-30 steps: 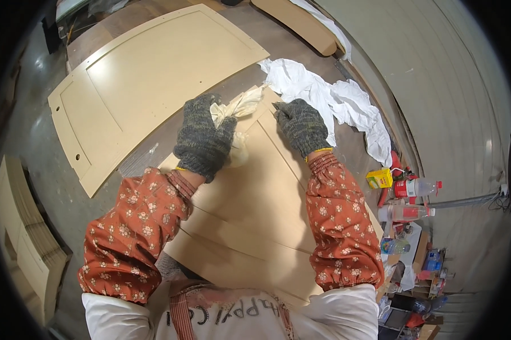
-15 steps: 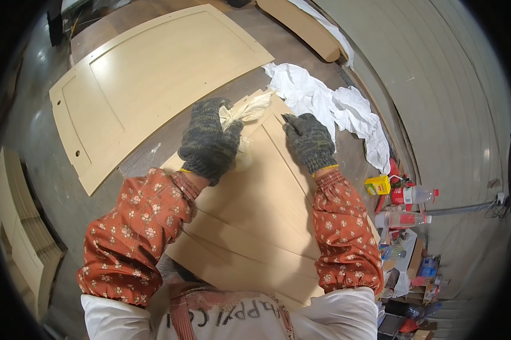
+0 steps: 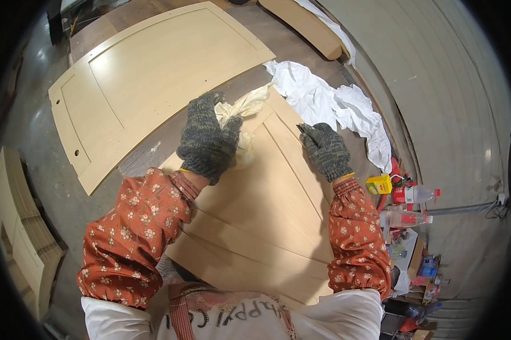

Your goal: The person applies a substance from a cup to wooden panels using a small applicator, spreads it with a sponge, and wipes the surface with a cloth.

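Note:
A pale wooden panel [image 3: 267, 187] with a grooved frame lies in front of me, its narrow end pointing away. My left hand [image 3: 207, 141], in a dark knit glove, is closed on a crumpled cream cloth [image 3: 251, 105] over the panel's far left part. Part of the cloth hangs below the fingers onto the wood. My right hand [image 3: 326, 152], gloved alike, is at the panel's far right edge. Its fingers pinch a small dark flat piece [image 3: 301, 129]; only the tip shows, so its kind is unclear.
A larger pale panel [image 3: 170, 68] lies at the far left on the brown table [image 3: 247, 79]. White crumpled cloth [image 3: 323, 99] is beyond my right hand. Along the right stand a yellow carton [image 3: 378, 184] and plastic bottles [image 3: 417, 194]. Stacked panels [image 3: 31, 243] are at the left.
My right hand has moved right and slightly nearer, from over the panel's grooved frame to its right edge, with the dark piece still pinched. My left hand has hardly moved.

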